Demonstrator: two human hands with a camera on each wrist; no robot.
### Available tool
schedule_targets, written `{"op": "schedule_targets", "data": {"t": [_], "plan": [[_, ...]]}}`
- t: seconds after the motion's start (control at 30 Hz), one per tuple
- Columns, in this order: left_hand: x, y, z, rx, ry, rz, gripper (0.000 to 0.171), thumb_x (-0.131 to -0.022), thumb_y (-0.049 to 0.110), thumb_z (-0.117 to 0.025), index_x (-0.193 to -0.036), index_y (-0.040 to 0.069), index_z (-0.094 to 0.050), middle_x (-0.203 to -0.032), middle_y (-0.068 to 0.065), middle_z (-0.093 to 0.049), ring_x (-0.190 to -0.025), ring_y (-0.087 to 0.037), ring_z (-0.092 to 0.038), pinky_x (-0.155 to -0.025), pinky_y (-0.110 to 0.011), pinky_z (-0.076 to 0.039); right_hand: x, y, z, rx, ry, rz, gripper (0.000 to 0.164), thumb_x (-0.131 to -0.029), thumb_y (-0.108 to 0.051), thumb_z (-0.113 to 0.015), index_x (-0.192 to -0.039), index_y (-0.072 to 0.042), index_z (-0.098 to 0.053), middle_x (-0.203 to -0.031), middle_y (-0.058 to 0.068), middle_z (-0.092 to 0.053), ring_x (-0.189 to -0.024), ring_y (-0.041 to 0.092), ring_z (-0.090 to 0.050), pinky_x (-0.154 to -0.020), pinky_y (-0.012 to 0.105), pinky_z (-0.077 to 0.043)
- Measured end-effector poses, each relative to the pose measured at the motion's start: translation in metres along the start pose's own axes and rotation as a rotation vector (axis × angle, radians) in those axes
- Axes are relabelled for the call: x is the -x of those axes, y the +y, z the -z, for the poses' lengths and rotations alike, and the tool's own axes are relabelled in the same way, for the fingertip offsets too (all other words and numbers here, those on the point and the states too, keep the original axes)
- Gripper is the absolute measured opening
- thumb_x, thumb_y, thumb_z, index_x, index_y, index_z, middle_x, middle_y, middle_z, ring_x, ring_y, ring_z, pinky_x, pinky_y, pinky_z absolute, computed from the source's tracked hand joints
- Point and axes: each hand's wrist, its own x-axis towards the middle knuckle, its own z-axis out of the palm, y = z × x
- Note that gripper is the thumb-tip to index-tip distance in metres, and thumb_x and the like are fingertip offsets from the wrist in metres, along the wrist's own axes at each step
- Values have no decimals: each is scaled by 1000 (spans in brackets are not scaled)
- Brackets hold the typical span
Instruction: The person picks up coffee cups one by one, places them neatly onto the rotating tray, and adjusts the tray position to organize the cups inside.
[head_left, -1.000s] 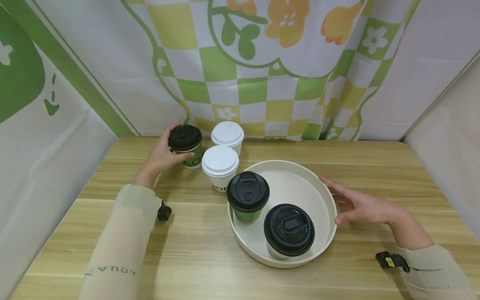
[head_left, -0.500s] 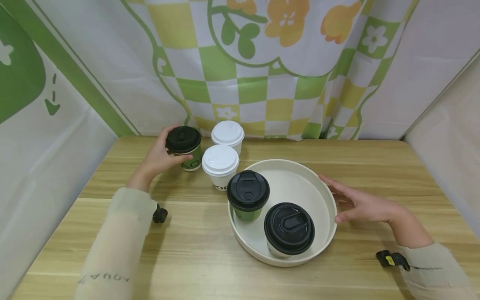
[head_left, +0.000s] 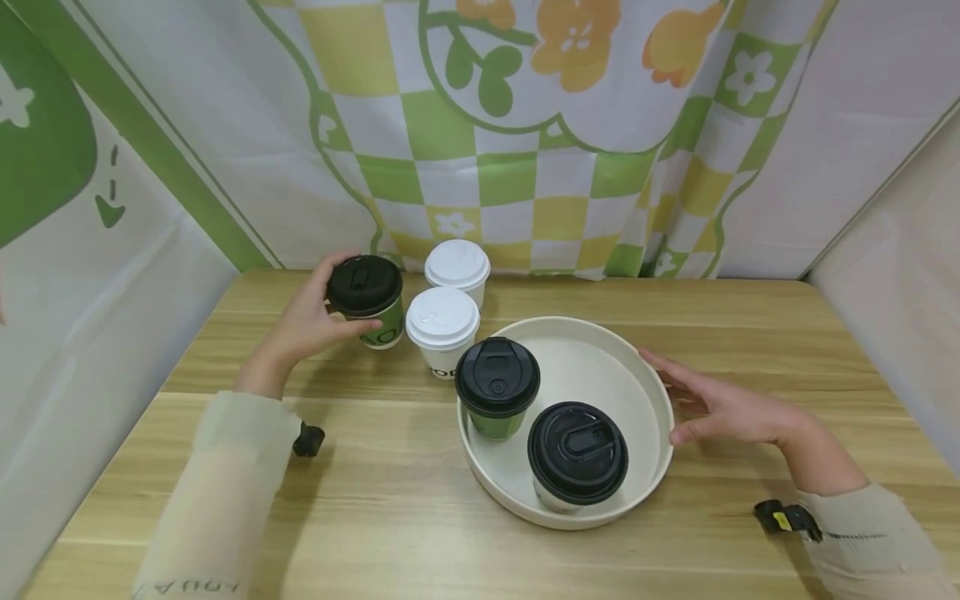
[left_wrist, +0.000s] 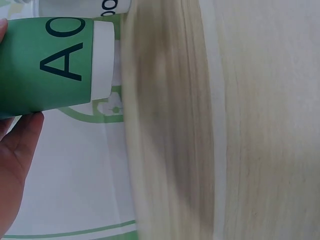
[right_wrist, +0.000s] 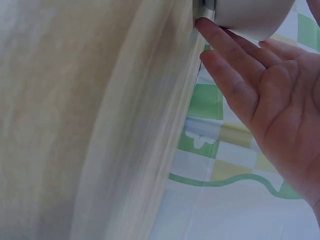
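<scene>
My left hand [head_left: 311,317] grips a green paper cup [head_left: 384,325] with a black lid, thumb on the near side and fingers round the far left. In the left wrist view, the base of this green cup [left_wrist: 60,65] is slightly above the table. Two white-lidded cups, one in front [head_left: 442,321] and one behind [head_left: 457,267], stand to its right. My right hand [head_left: 723,408] touches the right side of a round cream tray [head_left: 600,350], fingers extended. The tray bears a black-lidded green cup [head_left: 497,379] and a black-lidded pale cup [head_left: 577,457]. The right wrist view shows the right fingers [right_wrist: 235,90] against the tray's outer wall.
A wooden table [head_left: 390,500] carries everything. Behind its far edge hangs a green and yellow checked curtain [head_left: 510,179], with pale fabric walls at the left [head_left: 150,275] and right [head_left: 900,275].
My left hand has moved slightly left and toward me with the green cup, widening its gap from the white-lidded cups. The right hand and tray stay nearly where they were.
</scene>
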Motion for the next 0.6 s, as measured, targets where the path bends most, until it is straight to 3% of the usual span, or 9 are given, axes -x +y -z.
{"op": "schedule_targets", "data": {"t": [0.1, 0.3, 0.4, 0.5, 0.6], "plan": [[6, 6, 1, -17, -12, -46, 97, -74, 9, -88, -153, 14, -31, -147, -15, -46, -125, -32, -52, -96, -40, -51, 0, -1, -1, 12, 4, 0, 99, -88, -5, -72, -159, -2, -3, -159, 35, -10, -129, -7, -45, -102, 13, -40], [15, 15, 0, 4, -41, -85, 96, -72, 9, -89, -150, 17, -35, -149, -11, -44, -130, -32, -49, -100, -57, -47, 0, -2, -1, 28, 11, 6, 100, -87, -4, -72, -158, -1, -2, -158, 36, -13, -128, -4, -48, -102, 13, -40], [19, 18, 0, 3, -43, -89, 96, -71, 8, -90, -149, 18, -36, -148, -10, -45, -130, -30, -48, -99, -58, -46, 0, -2, -2, 41, 17, 3, 101, -87, -4, -73, -158, -1, -3, -158, 36, -14, -127, -3, -49, -102, 13, -40], [24, 21, 1, -3, -40, -96, 96, -70, 7, -90, -149, 18, -37, -148, -8, -45, -128, -26, -49, -97, -54, -48, 1, -2, -2, 56, 24, -6, 101, -86, -5, -74, -158, -1, -3, -158, 35, -15, -127, -2, -49, -102, 13, -40], [30, 23, 3, -22, -35, -99, 98, -69, 7, -91, -150, 19, -37, -147, -6, -46, -125, -16, -50, -95, -42, -51, 1, -4, -3, 69, 30, -14, 101, -86, -6, -74, -158, -1, -4, -158, 35, -16, -128, 0, -49, -102, 13, -40]]}}
